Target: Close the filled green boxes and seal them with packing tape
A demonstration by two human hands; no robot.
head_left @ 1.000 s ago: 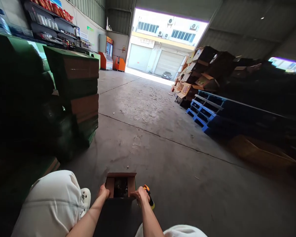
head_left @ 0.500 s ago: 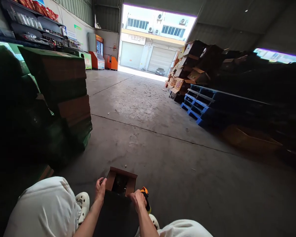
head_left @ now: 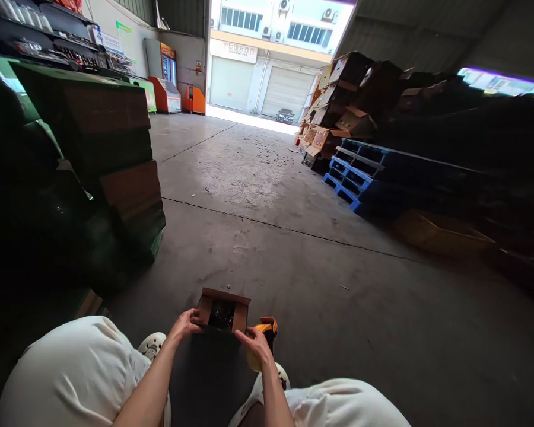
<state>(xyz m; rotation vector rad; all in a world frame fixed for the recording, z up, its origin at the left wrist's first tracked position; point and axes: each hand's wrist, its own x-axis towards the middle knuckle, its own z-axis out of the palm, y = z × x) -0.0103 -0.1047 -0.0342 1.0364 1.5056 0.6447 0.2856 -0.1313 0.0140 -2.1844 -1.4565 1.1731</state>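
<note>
A dark cardboard box [head_left: 211, 376] stands between my legs, its far end open with brown flaps [head_left: 226, 295] folded out. Dark, shiny contents [head_left: 222, 315] show inside, too dim to name. My left hand [head_left: 186, 325] grips the left side of the opening, fingers by the side flap and thumb along the near edge. At the right near corner, my right hand [head_left: 254, 344] holds the box edge between thumb and fingers. Just beyond it, on the floor, lies an orange and black tape dispenser [head_left: 267, 327], partly hidden by that hand.
Stacked green and brown cartons [head_left: 127, 184] rise at the left. Blue pallets [head_left: 349, 178] and piled open cartons [head_left: 323, 133] stand at the right. My white shoes [head_left: 152, 344] flank the box. Concrete floor [head_left: 267, 249] runs towards a wide doorway.
My left hand has come onto the box's left edge from beside it. My right hand has shifted along the right corner, showing more of the tape dispenser. The view has tilted slightly down.
</note>
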